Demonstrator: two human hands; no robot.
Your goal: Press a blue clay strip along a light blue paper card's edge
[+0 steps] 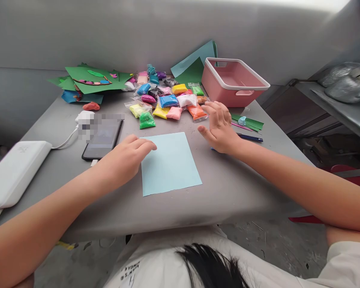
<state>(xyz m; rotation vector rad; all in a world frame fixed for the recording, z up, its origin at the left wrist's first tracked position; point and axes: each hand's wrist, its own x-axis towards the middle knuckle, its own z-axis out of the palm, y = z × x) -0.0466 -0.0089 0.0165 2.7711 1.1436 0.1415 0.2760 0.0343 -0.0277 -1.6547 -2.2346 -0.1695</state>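
Observation:
A light blue sheet of paper (169,163) lies flat on the grey table (228,188) in front of me. My left hand (129,154) rests palm down on the sheet's left edge, fingers loosely curled, holding nothing. My right hand (218,127) hovers just right of the sheet with fingers spread, empty, close to an orange clay bag (196,111). Behind the sheet lies a pile of several small bags of coloured clay (165,100).
A pink plastic basket (234,82) stands at the back right. Green paper crafts (91,80) lie at the back left. A phone (103,140), a white power bank (13,172) and a blue pen (249,138) lie around the sheet. A shelf stands to the right.

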